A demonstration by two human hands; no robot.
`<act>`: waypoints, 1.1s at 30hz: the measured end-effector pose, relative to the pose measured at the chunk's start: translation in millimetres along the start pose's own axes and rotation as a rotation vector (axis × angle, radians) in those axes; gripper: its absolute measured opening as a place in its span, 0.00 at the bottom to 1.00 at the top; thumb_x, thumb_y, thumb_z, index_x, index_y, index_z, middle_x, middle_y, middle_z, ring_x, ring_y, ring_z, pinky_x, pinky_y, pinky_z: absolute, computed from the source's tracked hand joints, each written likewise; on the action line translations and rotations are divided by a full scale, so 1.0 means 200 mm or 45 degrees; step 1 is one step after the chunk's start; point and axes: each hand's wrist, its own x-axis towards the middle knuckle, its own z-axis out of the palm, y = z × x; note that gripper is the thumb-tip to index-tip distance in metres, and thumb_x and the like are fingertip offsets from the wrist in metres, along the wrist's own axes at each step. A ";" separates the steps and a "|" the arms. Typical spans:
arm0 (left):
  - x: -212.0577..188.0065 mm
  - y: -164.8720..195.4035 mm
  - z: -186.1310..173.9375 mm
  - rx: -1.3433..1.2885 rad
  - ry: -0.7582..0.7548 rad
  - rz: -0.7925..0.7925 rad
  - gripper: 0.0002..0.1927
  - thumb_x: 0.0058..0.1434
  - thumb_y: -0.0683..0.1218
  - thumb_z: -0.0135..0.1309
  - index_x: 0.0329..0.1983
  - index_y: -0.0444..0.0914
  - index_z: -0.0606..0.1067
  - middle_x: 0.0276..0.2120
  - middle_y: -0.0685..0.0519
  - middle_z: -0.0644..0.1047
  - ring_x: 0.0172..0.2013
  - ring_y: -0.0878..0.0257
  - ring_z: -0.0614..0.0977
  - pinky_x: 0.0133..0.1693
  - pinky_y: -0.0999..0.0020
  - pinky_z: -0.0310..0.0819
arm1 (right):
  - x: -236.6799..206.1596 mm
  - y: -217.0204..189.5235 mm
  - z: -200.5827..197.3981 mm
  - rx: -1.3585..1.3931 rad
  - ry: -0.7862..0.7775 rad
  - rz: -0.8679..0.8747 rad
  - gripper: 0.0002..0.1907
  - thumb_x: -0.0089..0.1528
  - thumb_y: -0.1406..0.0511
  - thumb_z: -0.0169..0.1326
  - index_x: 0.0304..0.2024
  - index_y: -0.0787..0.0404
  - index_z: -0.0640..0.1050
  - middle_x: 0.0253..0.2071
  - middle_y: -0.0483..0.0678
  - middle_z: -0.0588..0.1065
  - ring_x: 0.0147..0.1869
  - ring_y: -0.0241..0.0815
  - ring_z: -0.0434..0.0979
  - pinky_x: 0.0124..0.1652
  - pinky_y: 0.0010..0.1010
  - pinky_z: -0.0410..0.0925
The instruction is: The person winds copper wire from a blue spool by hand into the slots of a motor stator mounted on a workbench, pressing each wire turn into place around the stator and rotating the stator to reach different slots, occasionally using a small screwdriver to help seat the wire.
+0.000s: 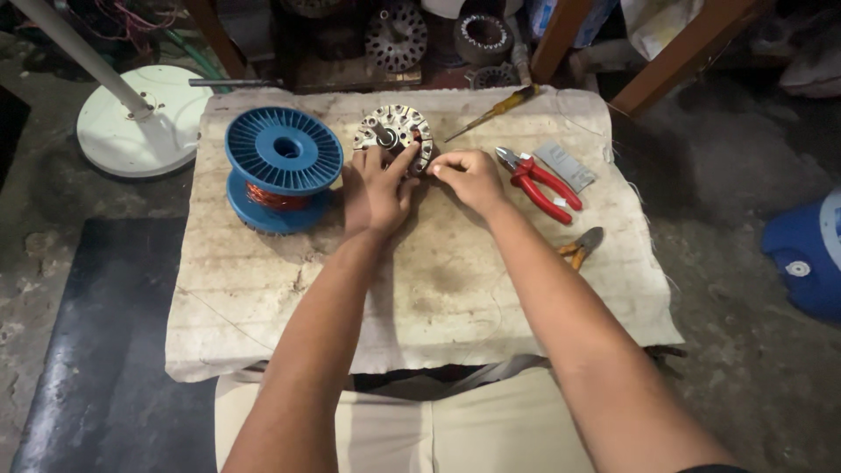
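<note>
Worn cloth (420, 280), stator (396, 133) under left fingers (399, 162)

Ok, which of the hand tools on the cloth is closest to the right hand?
The red-handled pliers, lying just beside the right hand. The orange-handled cutters sit lower near the forearm, and the yellow screwdriver lies farther up the cloth.

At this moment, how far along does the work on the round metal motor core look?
Early. Laid out: blue wire spool still full of copper wire, red pliers, screwdriver. In hand: left hand and right hand both touch the motor core. Its slots show no copper, so winding looks undone.
</note>
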 end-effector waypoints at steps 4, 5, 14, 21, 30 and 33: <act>0.00 0.00 0.00 -0.013 0.014 0.057 0.27 0.56 0.51 0.62 0.62 0.53 0.76 0.45 0.51 0.73 0.51 0.50 0.72 0.55 0.51 0.61 | 0.00 0.03 0.01 -0.079 0.006 -0.036 0.05 0.62 0.68 0.56 0.36 0.64 0.82 0.35 0.43 0.82 0.39 0.29 0.79 0.42 0.25 0.71; 0.00 0.00 0.00 -0.012 0.026 0.063 0.28 0.56 0.52 0.63 0.61 0.50 0.76 0.46 0.50 0.73 0.52 0.49 0.72 0.55 0.51 0.61 | 0.00 0.02 0.01 -0.099 0.005 -0.050 0.05 0.63 0.68 0.56 0.36 0.63 0.82 0.35 0.43 0.82 0.39 0.29 0.79 0.42 0.25 0.71; 0.00 -0.02 0.06 0.000 0.061 0.135 0.25 0.52 0.52 0.63 0.55 0.49 0.78 0.46 0.52 0.74 0.52 0.50 0.72 0.55 0.48 0.62 | 0.06 -0.21 0.00 -0.682 -0.118 0.062 0.10 0.61 0.61 0.58 0.36 0.60 0.82 0.33 0.55 0.80 0.37 0.49 0.80 0.40 0.36 0.71; -0.02 -0.06 0.11 0.050 0.038 0.087 0.21 0.56 0.53 0.63 0.52 0.47 0.76 0.46 0.51 0.74 0.53 0.51 0.73 0.55 0.50 0.64 | 0.22 -0.28 0.11 -0.775 -0.015 -0.379 0.07 0.61 0.64 0.58 0.36 0.62 0.81 0.39 0.56 0.78 0.43 0.58 0.78 0.43 0.45 0.70; -0.02 -0.02 0.06 0.076 0.036 0.174 0.26 0.58 0.51 0.60 0.62 0.54 0.75 0.42 0.51 0.71 0.48 0.51 0.72 0.51 0.50 0.63 | 0.27 -0.29 -0.03 -0.648 0.175 0.013 0.06 0.54 0.67 0.65 0.33 0.59 0.82 0.27 0.48 0.79 0.30 0.41 0.79 0.34 0.33 0.71; -0.01 -0.01 0.04 0.073 0.029 0.163 0.28 0.56 0.50 0.60 0.62 0.54 0.75 0.43 0.50 0.70 0.48 0.49 0.71 0.51 0.51 0.63 | 0.23 -0.25 -0.07 -0.626 0.203 -0.032 0.09 0.54 0.65 0.69 0.31 0.61 0.81 0.26 0.44 0.78 0.29 0.34 0.77 0.32 0.30 0.70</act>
